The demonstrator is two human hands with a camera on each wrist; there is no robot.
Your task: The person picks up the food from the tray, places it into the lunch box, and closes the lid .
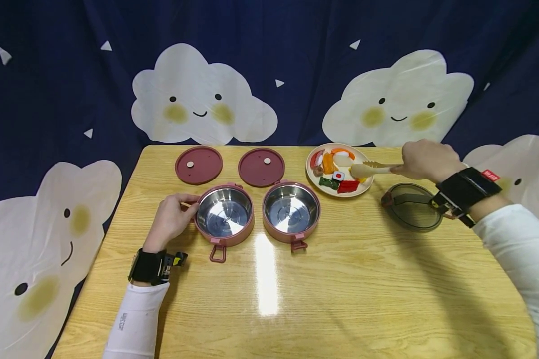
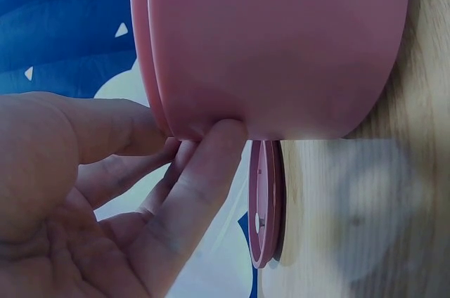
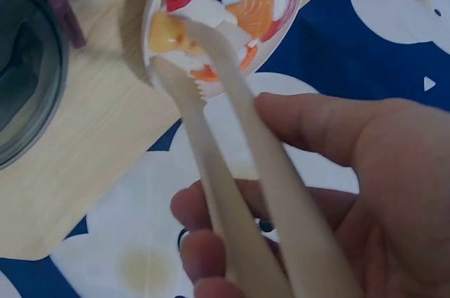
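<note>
My left hand [image 1: 172, 217] pinches the side of a pink round lunch box [image 1: 224, 212] with a steel inside; in the left wrist view thumb and finger meet at its wall [image 2: 281, 52]. A second pink lunch box [image 1: 291, 209] stands just right of it. My right hand [image 1: 426, 159] grips a pair of beige tongs [image 3: 232, 129]. Their tips reach over a cream plate [image 1: 312, 182] of toy sushi, beside a yellow piece [image 3: 165, 33]. Whether the tips touch that piece I cannot tell. Red, orange, green and white pieces lie around it.
Two dark red lids [image 1: 198, 172] [image 1: 261, 174] lie behind the lunch boxes. A lid with a smoky clear top [image 1: 415, 217] lies under my right wrist. Behind the table's back edge hangs a navy curtain [image 1: 296, 40] with white clouds.
</note>
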